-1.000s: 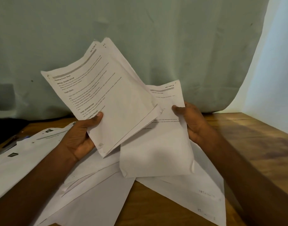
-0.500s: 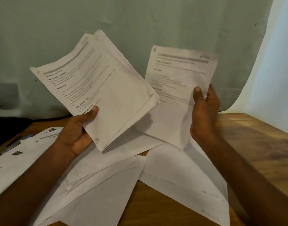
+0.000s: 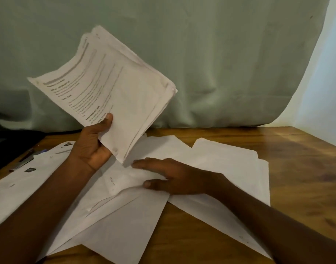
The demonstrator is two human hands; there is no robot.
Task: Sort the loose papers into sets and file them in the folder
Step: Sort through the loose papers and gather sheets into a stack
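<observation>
**Sorting papers: one hand holds the set, the other reaches the pile**

A pale green curtain [image 3: 220, 63] hangs behind a wooden table [image 3: 300, 168]. At far left a pen [image 3: 26, 160] lies beside spread white sheets. The left hand [image 3: 93, 145] holds a stack of papers [image 3: 113, 88] raised and tilted, its thumb clamped on the printed top page, its fingers hidden behind. Just right and below, the right hand [image 3: 174, 176] lies flat, fingers straight and together, on the loose sheets [image 3: 220, 162] scattered face-down across the table. These sheets sit directly under this hand, so it is the nearer one for the next pick. No folder is in view.
</observation>
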